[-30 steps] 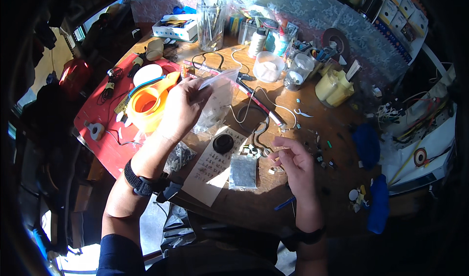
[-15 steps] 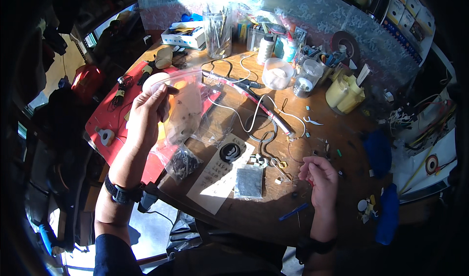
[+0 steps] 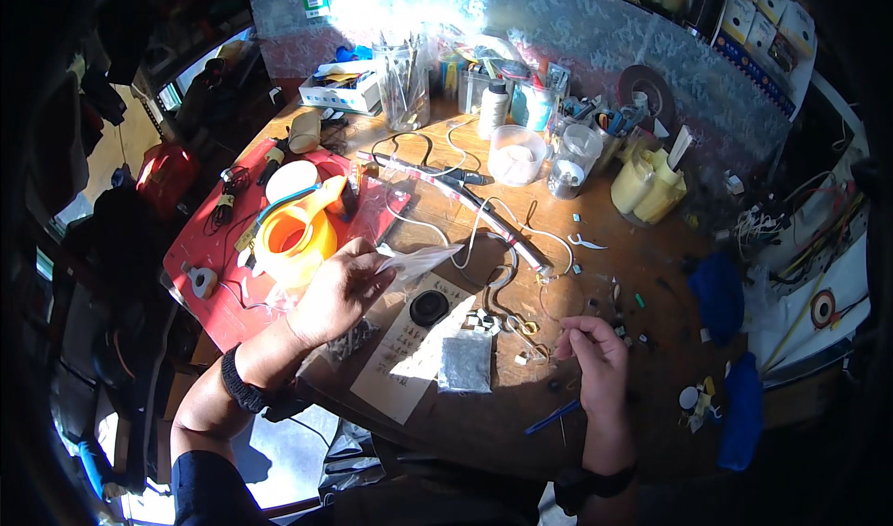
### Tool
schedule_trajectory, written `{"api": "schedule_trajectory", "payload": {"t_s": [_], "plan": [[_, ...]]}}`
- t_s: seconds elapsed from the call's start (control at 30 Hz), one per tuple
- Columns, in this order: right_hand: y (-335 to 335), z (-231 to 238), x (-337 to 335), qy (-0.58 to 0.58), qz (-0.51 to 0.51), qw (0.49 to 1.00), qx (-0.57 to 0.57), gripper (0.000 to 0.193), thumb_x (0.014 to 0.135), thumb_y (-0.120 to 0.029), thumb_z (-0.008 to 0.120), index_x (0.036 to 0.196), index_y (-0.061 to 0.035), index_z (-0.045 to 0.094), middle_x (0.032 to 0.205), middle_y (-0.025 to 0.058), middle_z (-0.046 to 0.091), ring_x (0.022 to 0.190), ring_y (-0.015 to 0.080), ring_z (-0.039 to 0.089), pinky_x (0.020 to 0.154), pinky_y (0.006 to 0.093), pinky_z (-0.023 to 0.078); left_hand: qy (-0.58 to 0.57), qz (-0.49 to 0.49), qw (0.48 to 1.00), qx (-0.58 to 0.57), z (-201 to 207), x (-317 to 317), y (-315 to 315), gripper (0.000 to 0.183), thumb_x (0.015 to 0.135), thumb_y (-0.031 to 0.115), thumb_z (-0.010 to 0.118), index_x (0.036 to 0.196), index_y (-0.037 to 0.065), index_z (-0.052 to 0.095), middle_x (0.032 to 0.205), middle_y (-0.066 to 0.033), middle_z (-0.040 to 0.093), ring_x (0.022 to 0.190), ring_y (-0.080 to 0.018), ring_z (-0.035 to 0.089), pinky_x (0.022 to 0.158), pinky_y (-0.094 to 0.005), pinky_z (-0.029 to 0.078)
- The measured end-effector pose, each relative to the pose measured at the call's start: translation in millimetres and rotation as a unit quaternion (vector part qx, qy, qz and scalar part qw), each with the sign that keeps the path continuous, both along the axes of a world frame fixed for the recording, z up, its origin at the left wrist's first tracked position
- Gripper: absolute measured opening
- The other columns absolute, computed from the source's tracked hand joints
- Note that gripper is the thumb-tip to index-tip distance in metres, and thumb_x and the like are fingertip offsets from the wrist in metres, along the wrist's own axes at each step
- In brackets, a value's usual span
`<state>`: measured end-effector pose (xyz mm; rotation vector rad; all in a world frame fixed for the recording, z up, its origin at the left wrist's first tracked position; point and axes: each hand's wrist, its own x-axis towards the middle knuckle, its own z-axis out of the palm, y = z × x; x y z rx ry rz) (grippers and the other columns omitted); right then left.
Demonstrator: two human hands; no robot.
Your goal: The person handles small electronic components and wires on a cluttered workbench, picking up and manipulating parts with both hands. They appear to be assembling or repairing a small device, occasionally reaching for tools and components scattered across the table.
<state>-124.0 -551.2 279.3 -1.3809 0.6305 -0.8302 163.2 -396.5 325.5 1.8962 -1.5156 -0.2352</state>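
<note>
A clear plastic bag [image 3: 423, 260] is pinched in my left hand [image 3: 342, 289], held tilted over the middle of the table. Below the bag lies a handwritten paper sheet [image 3: 386, 382] with a round black part [image 3: 429, 308] on it. Beside the sheet is a small clear packet of grey material [image 3: 465, 363]. My right hand [image 3: 597, 354] hovers near the table at the right, thumb and fingers pressed together. What sits between them, if anything, is too small to make out. A blue pen-like stick [image 3: 551, 418] lies just left of that hand.
An orange container [image 3: 296, 247] stands on a red mat [image 3: 209, 247] at the left. White cable [image 3: 423, 217] and a long striped strip [image 3: 498, 219] cross the table. Behind them stand clear tubs [image 3: 517, 154], a tool jar [image 3: 403, 89] and a yellow holder [image 3: 648, 191].
My left hand has swung right and lower with the plastic bag, uncovering the orange container. The bag now hangs nearer the paper. My right hand has shifted slightly left, its fingers still together.
</note>
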Motion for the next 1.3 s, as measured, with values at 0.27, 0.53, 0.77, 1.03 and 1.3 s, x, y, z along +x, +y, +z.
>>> {"api": "schedule_trajectory", "payload": {"t_s": [0.27,0.53,0.77,1.03,1.3], "plan": [[7.2,-5.1,5.9,0.092,0.106,0.985,-0.099,0.017,0.085,-0.003,0.059,0.101,0.0019,0.060,0.085,0.0042,0.059,0.075,0.0082,0.058,0.064,0.0212,0.047,0.037,-0.066,0.994,0.082,2.8,-30.1,10.1,0.028,0.078,0.010,0.066,0.104,0.005,0.060,0.078,-0.0098,0.051,0.067,-0.0205,0.056,0.060,-0.0313,0.047],[6.4,-12.7,7.1,0.151,0.119,0.963,-0.187,0.014,0.084,-0.001,0.059,0.098,0.0015,0.061,0.082,0.0027,0.059,0.068,0.0057,0.056,0.060,0.0186,0.044,0.220,0.001,0.975,0.033,14.0,-27.4,25.7,0.017,0.085,0.007,0.060,0.101,0.002,0.061,0.078,-0.0012,0.049,0.069,-0.0080,0.050,0.065,-0.0238,0.043],[7.3,-15.3,7.2,0.145,0.126,0.964,-0.185,0.013,0.085,-0.001,0.057,0.098,0.0026,0.060,0.081,0.0038,0.059,0.069,0.0071,0.057,0.062,0.0199,0.045,0.058,0.279,0.958,-0.038,-10.7,22.3,74.2,0.032,0.083,0.011,0.064,0.111,-0.001,0.054,0.076,0.0009,0.041,0.070,-0.0059,0.039,0.059,-0.0207,0.034],[6.8,-16.5,7.6,0.169,0.139,0.965,-0.148,0.014,0.088,-0.002,0.054,0.100,0.0028,0.059,0.078,0.0040,0.058,0.069,0.0082,0.056,0.065,0.0219,0.046,0.099,0.285,0.952,-0.039,-50.7,56.8,95.3,0.026,0.076,0.018,0.069,0.089,0.000,0.056,0.068,-0.0024,0.044,0.063,-0.0109,0.042,0.057,-0.0257,0.038],[9.0,-16.7,9.2,0.138,0.127,0.979,-0.075,0.012,0.089,-0.005,0.054,0.098,0.0016,0.059,0.077,0.0043,0.059,0.067,0.0075,0.055,0.063,0.0211,0.045,0.122,0.193,0.955,-0.187,-33.2,29.6,76.2,0.007,0.081,-0.002,0.063,0.084,-0.002,0.056,0.085,-0.0037,0.051,0.075,-0.0094,0.052,0.067,-0.0225,0.043]]}}
